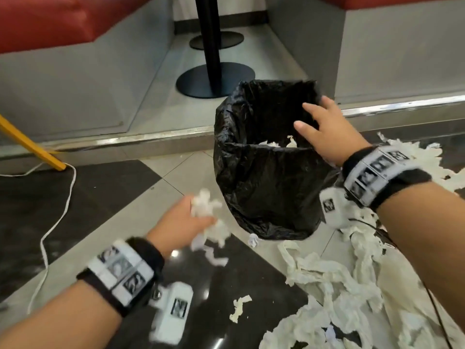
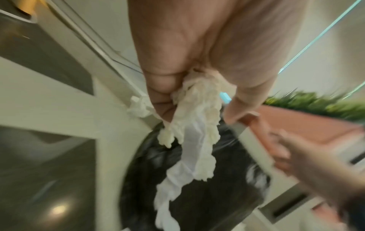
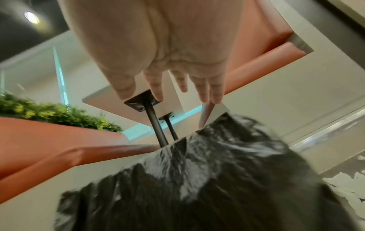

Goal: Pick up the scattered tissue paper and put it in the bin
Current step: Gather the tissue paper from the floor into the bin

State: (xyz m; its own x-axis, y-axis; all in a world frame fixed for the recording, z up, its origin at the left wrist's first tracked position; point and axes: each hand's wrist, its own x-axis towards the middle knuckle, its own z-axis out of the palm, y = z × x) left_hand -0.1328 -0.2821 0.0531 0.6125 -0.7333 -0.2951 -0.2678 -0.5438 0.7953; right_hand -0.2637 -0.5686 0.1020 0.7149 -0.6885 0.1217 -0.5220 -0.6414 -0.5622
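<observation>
Floor (image 1: 176, 177): tiled, light and dark; carries the bin and the loose paper.
Scattered tissue paper (image 1: 334, 285): largest spread lies on the floor right of and in front of the bin; smaller scraps sit near its base.
Bin (image 1: 264, 192): lined with a black bag, tilted with its mouth toward the person. A few white tissue pieces lie at the bottom; otherwise it looks mostly unfilled.
Right hand (image 1: 327, 129): over the right side of the bin's rim, fingers (image 3: 203, 89) spread and straight, holding nothing. Whether it touches the liner cannot be told.
Left hand (image 1: 183, 222): low, just left of the bin, fingers curled round a wad.
Held tissue wad (image 2: 197, 125): bunched in the left hand, with a long tail hanging down.
Step in hand: carry the wad over the rim and drop it.
Method: steady the rim with the right hand; lift the left hand high enough that the tail clears the liner edge; release only above the opening.
Risk: the trailing strip may likely catch on the rim or fall outside.
</observation>
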